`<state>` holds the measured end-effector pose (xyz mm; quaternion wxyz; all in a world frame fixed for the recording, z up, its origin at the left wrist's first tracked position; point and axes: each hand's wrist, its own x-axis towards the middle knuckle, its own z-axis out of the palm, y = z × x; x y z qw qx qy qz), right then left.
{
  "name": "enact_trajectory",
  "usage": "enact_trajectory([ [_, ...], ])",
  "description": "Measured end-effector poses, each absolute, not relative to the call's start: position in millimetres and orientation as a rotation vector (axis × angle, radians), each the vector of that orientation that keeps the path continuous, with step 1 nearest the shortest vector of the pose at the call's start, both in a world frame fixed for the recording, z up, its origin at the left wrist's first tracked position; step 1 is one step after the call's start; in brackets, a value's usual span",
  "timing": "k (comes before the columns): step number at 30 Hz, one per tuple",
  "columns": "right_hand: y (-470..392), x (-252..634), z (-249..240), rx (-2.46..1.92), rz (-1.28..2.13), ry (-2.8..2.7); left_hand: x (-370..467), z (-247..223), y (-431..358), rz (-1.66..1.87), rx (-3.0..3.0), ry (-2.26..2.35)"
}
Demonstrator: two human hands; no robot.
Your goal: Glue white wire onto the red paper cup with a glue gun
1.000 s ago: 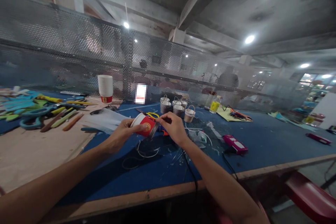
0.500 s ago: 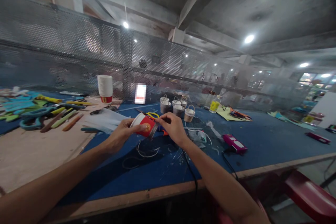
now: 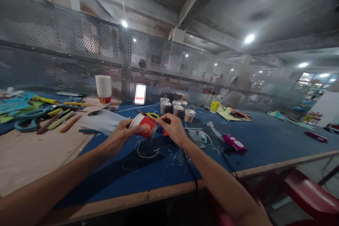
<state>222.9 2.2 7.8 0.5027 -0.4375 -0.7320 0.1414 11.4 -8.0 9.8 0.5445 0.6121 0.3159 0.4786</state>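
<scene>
A red and white paper cup (image 3: pixel 147 127) is tilted on its side above the blue table mat. My left hand (image 3: pixel 123 132) is closed around its white end, with the thumb lying along the red wall. At the cup's other end, a greyish band runs around the edge. The fingers of my right hand (image 3: pixel 171 127) pinch together right at that edge; whatever is between their tips is too small to make out. Behind the cup, yellow-handled scissors (image 3: pixel 153 115) show in part. A loose white cord (image 3: pixel 143 154) lies on the mat below.
Several small cups with looped handles (image 3: pixel 190 113) stand further back. A stack of paper cups (image 3: pixel 103 90) is at the back left, beyond scissors (image 3: pixel 28 123) and other tools. A magenta device (image 3: pixel 235 144) with a cable lies right; bottles (image 3: pixel 215 103) stand near the mesh partition (image 3: pixel 164 56).
The view has shifted slightly, so everything sits a little further left. Both hands keep their places on the cup, and little else differs.
</scene>
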Motion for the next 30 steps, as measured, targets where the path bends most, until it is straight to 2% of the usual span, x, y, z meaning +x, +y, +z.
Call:
enact_trajectory([
  [5,8,223,3,-1.052,0.404,-1.755,11,7,-6,1.138,1.454,0.721],
  [13,12,224,0,-0.915,0.746,-1.640,9,1,4,1.196,1.486,0.702],
  [18,5,223,7,-0.886,0.598,-1.791,7,1,7,1.271,1.516,0.721],
  [26,7,220,1,-0.896,0.570,-1.868,6,-2,12,1.287,1.536,0.728],
  [30,3,219,3,-0.891,0.400,-1.903,7,1,10,1.282,1.493,0.704],
])
